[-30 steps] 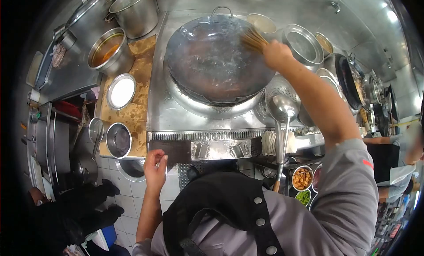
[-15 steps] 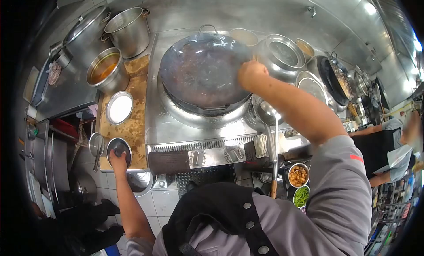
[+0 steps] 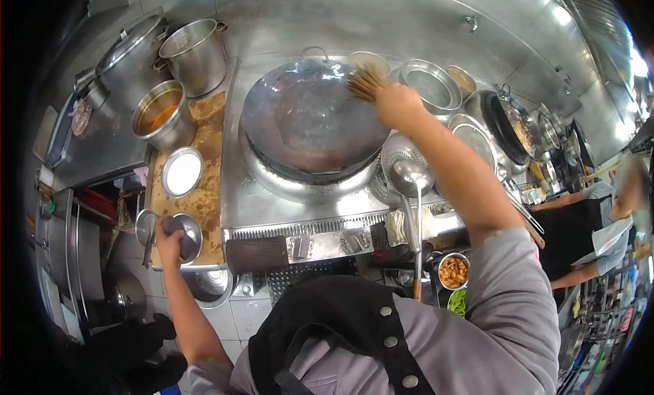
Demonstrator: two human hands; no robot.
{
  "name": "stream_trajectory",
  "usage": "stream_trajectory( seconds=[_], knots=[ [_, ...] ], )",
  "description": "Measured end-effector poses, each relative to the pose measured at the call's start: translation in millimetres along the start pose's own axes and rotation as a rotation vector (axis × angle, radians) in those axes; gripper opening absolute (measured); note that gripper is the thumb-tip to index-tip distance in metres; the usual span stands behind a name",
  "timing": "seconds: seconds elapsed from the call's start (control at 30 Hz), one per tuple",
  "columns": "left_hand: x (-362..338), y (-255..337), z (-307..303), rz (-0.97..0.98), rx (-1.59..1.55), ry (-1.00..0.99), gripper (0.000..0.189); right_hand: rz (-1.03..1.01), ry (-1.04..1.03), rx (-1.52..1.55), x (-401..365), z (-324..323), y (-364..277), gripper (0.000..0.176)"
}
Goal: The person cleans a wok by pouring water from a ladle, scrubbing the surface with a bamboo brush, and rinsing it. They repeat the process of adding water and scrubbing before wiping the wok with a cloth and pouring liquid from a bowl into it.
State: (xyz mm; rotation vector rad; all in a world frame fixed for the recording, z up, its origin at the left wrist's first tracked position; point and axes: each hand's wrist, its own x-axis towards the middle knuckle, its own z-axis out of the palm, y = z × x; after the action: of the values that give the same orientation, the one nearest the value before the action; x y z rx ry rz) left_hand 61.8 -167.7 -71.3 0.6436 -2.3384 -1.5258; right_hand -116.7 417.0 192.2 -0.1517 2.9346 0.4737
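My right hand is closed around a bamboo wok brush, its bristles over the right rim of a large dark wok. The wok sits on the round burner and has a wet sheen inside. On the left, my left hand grips a dark grey, soft-looking piece, probably a cloth, at a metal bowl. A small strainer lies just beside that hand. Below my right forearm, a ladle rests on a perforated skimmer.
A pot of orange-brown liquid and a bowl of white contents stand left of the wok. Bowls of fried pieces and green vegetables sit low right. Another person stands at right.
My right hand has lifted the brush up and slightly right, so its bristles now show. My left hand has shifted left and up with the dark piece, toward the bowl's left rim.
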Motion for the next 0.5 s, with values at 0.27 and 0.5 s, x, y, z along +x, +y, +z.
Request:
stream_trajectory(
  seconds=[0.27,0.5],
  knots=[
    [-97.2,145.1,100.2,-0.050,-1.735,-0.965,0.080,-0.307,-0.055,0.321,-68.2,22.8,-2.6,0.051],
    [-165.4,193.6,213.9,-0.509,-1.491,-0.774,0.071,-0.046,0.253,0.226,69.5,83.9,67.2,0.046]
  ],
)
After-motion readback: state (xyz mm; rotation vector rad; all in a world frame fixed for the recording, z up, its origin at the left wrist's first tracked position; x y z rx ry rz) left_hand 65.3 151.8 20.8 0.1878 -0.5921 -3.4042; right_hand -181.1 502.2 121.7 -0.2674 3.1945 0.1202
